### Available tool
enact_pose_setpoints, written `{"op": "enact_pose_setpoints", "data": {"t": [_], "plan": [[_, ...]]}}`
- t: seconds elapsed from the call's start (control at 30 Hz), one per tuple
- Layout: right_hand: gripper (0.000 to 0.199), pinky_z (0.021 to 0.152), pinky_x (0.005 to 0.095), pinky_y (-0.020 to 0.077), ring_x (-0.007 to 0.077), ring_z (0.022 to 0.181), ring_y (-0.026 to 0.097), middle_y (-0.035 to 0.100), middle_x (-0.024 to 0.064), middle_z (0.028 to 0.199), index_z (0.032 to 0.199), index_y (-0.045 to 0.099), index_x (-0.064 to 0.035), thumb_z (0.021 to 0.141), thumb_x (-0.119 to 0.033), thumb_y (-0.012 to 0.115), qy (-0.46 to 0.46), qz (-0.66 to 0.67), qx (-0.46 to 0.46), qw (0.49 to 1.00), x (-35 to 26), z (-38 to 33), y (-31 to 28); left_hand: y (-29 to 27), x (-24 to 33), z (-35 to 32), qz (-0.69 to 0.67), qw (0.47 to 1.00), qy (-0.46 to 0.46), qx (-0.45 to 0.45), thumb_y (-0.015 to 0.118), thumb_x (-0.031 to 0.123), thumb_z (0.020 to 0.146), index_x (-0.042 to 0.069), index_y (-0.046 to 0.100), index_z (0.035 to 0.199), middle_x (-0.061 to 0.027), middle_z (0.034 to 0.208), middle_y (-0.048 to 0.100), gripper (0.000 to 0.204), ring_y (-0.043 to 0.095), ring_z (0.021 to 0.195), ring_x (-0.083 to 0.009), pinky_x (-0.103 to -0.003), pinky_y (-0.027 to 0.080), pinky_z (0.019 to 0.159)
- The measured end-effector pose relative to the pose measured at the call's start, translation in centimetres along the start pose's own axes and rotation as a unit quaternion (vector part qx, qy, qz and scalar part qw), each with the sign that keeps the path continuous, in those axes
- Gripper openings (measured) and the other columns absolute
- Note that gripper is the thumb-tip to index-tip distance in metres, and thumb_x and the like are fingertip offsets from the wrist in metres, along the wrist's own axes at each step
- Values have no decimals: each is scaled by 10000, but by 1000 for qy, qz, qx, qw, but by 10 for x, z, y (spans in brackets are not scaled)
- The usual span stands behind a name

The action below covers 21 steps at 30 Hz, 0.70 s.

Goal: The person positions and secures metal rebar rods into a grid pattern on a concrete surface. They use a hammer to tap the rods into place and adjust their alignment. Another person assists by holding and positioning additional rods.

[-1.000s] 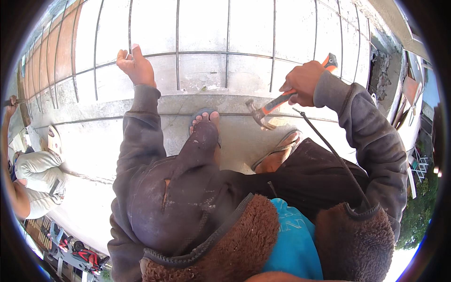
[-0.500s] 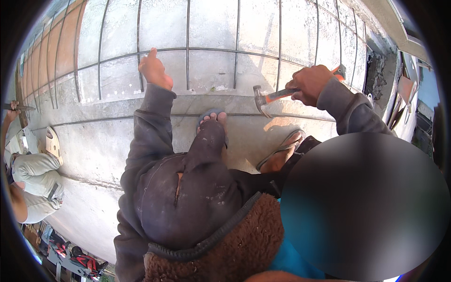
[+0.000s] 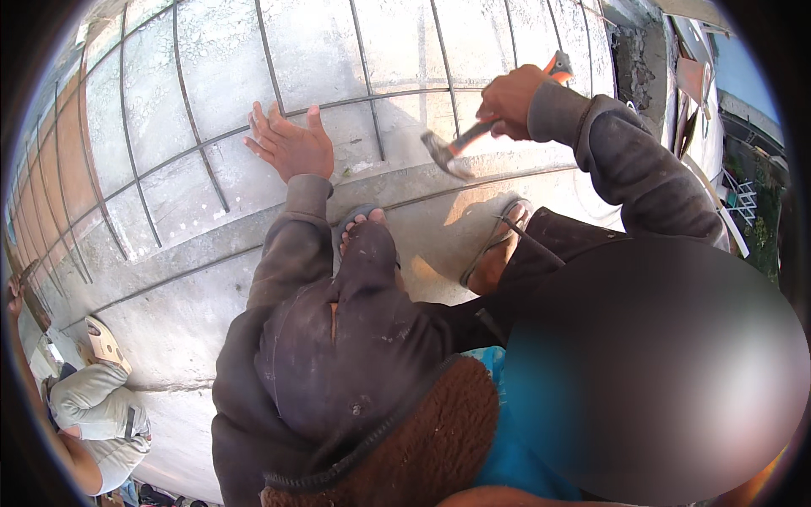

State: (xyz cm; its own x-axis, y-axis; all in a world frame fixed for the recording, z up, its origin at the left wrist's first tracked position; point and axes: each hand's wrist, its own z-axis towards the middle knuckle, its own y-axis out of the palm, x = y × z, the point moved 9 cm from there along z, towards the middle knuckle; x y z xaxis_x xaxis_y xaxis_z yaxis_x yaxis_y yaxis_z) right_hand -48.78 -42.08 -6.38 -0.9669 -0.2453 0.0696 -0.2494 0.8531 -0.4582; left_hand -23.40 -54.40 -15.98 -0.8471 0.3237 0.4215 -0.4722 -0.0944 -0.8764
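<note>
My left hand [image 3: 291,145] is open, fingers spread, over a grid of thin steel bars [image 3: 363,68]. It overlaps one of the crossing points; whether it touches the steel I cannot tell. My right hand [image 3: 514,100] grips a claw hammer [image 3: 475,135] by its orange and black handle. The metal hammer head, a little blurred, hangs low to the left of that hand, above the concrete ledge. Behind the bars is a pale, rough concrete surface [image 3: 317,51].
My sandalled feet [image 3: 367,221] stand on a concrete floor. A long bar [image 3: 173,276] runs along the ledge. On the left sits another person in pale trousers [image 3: 93,406], a hand near the bars. Broken masonry [image 3: 639,72] borders the grid's right end.
My left hand has gone from a pointing shape to spread fingers, beside a different bar crossing. The hammer has swung and its head is tilted further down. The whole view has turned.
</note>
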Motion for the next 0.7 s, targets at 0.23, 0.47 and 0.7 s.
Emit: {"op": "enact_pose_setpoints", "data": {"t": [0.23, 0.47, 0.7], "plan": [[262, 739, 414, 568, 271, 828, 721, 721, 45, 942, 1092, 741, -170, 856, -280, 714, -40, -5, -77, 996, -38, -12, -6, 11, -17, 5, -14, 998, -19, -55, 541, 545, 950, 26, 221, 1460, -213, 1555, 176, 795, 80, 1490, -390, -621, 17, 1181], [347, 716, 388, 562, 199, 745, 679, 687, 66, 817, 1146, 714, -124, 915, -379, 669, 142, 123, 204, 961, 53, -13, -12, 5, -10, 15, 63, 988, 64, -127, 595, 600, 895, 4, 202, 1491, -228, 1577, 153, 930, 64, 1494, -410, -635, 35, 1170], [505, 415, 277, 417, 80, 515, 438, 431, -13, 680, 1236, 528, -49, 1057, -477, 327, 42, 856, 464, 222, 46, -3, -2, 51, 143, 53, 25, 871, 405, -276, 710, 656, 761, -31, 273, 1492, -233, 1577, 238, 1094, 133, 1504, -356, -509, 93, 1216]]}}
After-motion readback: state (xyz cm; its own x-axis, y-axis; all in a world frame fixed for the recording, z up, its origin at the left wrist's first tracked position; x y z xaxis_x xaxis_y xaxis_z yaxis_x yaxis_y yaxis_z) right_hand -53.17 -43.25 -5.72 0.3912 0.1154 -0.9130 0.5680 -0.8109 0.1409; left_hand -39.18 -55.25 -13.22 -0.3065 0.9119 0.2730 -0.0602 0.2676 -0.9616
